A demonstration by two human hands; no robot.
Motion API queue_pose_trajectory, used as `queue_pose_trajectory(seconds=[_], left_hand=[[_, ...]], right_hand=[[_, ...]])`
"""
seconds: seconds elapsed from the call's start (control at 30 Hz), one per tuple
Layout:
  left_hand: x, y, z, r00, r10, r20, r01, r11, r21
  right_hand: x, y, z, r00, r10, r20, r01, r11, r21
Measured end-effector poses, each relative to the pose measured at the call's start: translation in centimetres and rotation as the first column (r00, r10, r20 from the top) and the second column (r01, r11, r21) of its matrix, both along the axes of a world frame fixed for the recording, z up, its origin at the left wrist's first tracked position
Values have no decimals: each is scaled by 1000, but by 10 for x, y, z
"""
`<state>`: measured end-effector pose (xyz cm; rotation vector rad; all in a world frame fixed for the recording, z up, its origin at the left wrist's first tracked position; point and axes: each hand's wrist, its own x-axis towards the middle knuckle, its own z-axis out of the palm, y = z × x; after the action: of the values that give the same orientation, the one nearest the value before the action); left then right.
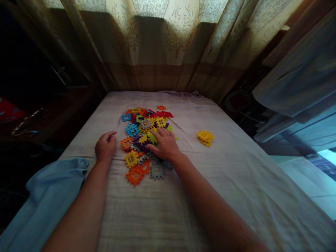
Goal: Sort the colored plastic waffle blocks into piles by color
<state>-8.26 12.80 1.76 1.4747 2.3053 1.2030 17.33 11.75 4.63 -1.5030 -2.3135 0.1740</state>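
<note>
A loose heap of plastic interlocking building tiles (144, 123) in yellow, orange, red, blue, purple, green and grey lies on the cloth-covered surface. My right hand (166, 144) rests on the heap's right side with fingers stretched out over green, yellow and purple tiles; its palm hides some of them. Left of the heap, apart from it, my left hand (105, 146) lies on the cloth with fingers curled in, nothing showing in them. A small stack of yellow tiles (205, 138) sits by itself to the right.
A pale sheet (217, 196) covers the surface. Patterned curtains (157, 52) hang behind its far edge. Light-blue cloth (57, 196) lies at the left edge near my left forearm. Grey-blue fabric (296, 70) hangs at the right. One orange tile (161, 107) lies beyond the heap.
</note>
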Motion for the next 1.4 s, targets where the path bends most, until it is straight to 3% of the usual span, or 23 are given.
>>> queue_pose_trajectory(seconds=[0.2, 0.47, 0.57, 0.7, 0.9, 1.2, 1.4], left_hand=[[-1, 1, -3, 1000, -5, 10, 5, 1000, 1], [1, -1, -1, 1000, -7, -8, 7, 1000, -1], [1, -1, 0, 1000, -8, -15, 8, 1000, -2], [1, 0, 0, 1000, 0, -7, -1, 1000, -15], [-1, 2, -4, 1000, -6, -2, 6, 1000, -6], [-1, 1, -4, 1000, 2, -26, -2, 999, -34], [-2, 3, -6, 1000, 11, -15, -12, 1000, -27]], right_hand=[[4, -17, 1, 999, 38, 34, -37, 998, -42], [30, -22, 28, 977, 214, 16, -202, 942, -269], [38, -17, 32, 992, 126, 0, -121, 950, -288], [46, -9, 26, 996, -91, 13, 92, 983, -160], [47, -6, 15, 957, -222, 184, 259, 944, -204], [43, -3, 13, 944, -290, 155, 324, 897, -300], [47, -1, 16, 953, -298, 56, 301, 910, -286]])
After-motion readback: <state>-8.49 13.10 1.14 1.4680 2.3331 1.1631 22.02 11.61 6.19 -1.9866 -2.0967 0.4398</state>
